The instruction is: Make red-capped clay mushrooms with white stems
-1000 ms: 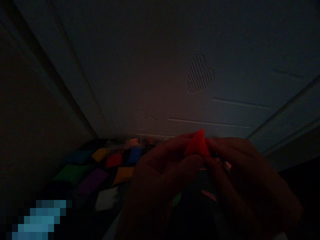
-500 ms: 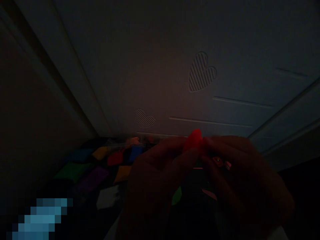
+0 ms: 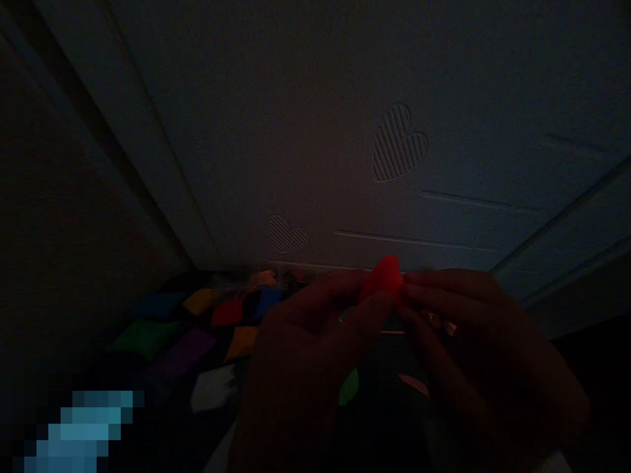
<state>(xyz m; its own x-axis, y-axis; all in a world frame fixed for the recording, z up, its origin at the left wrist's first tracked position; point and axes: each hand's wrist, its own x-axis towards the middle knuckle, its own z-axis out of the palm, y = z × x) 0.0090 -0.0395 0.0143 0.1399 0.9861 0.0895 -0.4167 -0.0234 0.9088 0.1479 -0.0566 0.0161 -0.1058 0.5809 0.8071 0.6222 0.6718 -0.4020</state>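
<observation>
In the dim light a bright red lump of modelling clay (image 3: 383, 279), pointed at the top, is held up in front of the white panel. My left hand (image 3: 315, 341) has its thumb and fingers closed round the left side of the lump. At its right edge, the fingertips of my right hand (image 3: 473, 341) are pressed together on the clay. Below the hands lie a green piece (image 3: 349, 386), partly covered by my left hand, and a thin pink pointed piece (image 3: 413, 383). Two small shiny pieces (image 3: 432, 320) show behind my right fingers.
Several coloured packets lie at the left, among them green (image 3: 145, 336), purple (image 3: 185, 351), red (image 3: 227, 312), blue (image 3: 267, 304) and orange (image 3: 241, 343). A white packet (image 3: 213, 387) is nearer. Behind rises a white panel (image 3: 296, 144) with embossed hearts. A pixelated blue patch covers the lower left corner.
My right fingers have shifted slightly at the clay's right edge, showing more of the red lump. The right hand sits a touch further right; my left hand keeps its hold.
</observation>
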